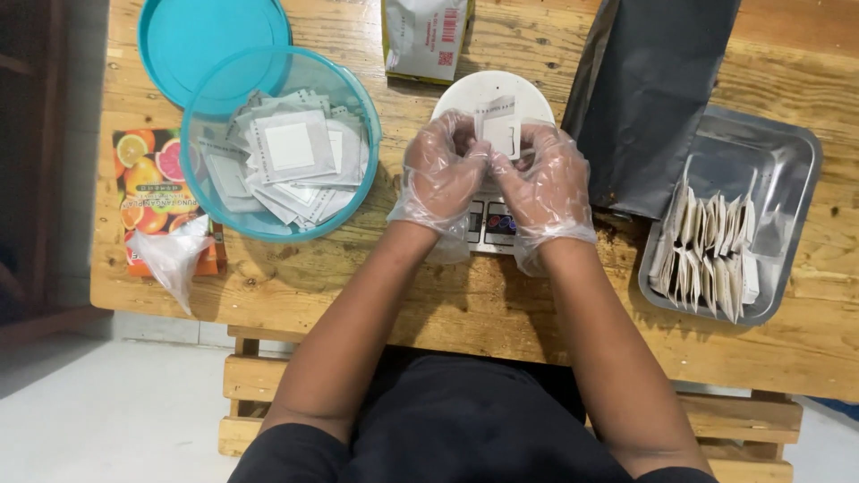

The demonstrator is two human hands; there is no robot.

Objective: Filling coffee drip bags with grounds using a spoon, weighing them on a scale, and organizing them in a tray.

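Both of my hands wear clear plastic gloves and meet over a small white kitchen scale (pixel 488 94). Between them they hold a small white filter sachet (pixel 498 128) just above the scale's round plate. My left hand (pixel 437 179) grips its left side, my right hand (pixel 548 183) its right side. The scale's display (pixel 490 224) peeks out below my wrists.
A teal round tub (pixel 210 192) of flat white sachets sits at left, its lid (pixel 192 36) behind it. A dark grey foil bag (pixel 640 98) lies right of the scale. A metal tray (pixel 792 165) holds several upright sachets. A fruit-printed box (pixel 143 183) and crumpled plastic (pixel 170 255) lie far left.
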